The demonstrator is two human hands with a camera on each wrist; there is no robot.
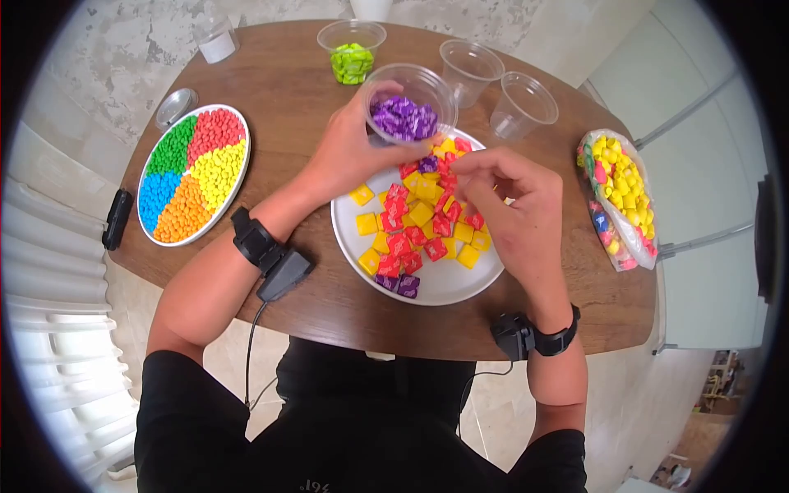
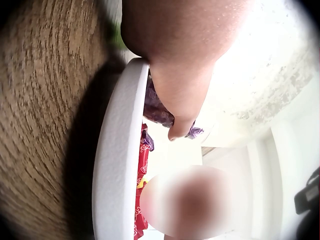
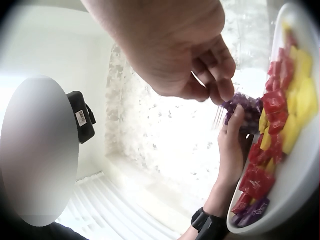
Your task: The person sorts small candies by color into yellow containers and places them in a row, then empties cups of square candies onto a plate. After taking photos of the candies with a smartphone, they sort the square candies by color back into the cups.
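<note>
My left hand point(image 1: 349, 140) grips a clear plastic cup point(image 1: 445, 94) tilted over the far rim of a white plate point(image 1: 452, 287). Purple-wrapped candies point(image 1: 403, 119) fill the lower part of this cup. On the plate lie many red-wrapped candies point(image 1: 400, 244) and yellow-wrapped candies point(image 1: 422, 215), with a few purple ones point(image 1: 408, 286) at the near edge. Over the plate's right side hovers my right hand point(image 1: 526, 218), fingers loosely bent. In the right wrist view its fingertips point(image 3: 226, 92) come close to the cup's purple candies, and no candy shows between them.
Behind the plate stand a cup of green candies point(image 1: 352, 64) and two clear cups, one point(image 1: 470, 74) left of the other point(image 1: 523, 107). A plate of color-sorted candies point(image 1: 191, 238) lies left. At right is a bag of yellow and pink pieces point(image 1: 620, 185).
</note>
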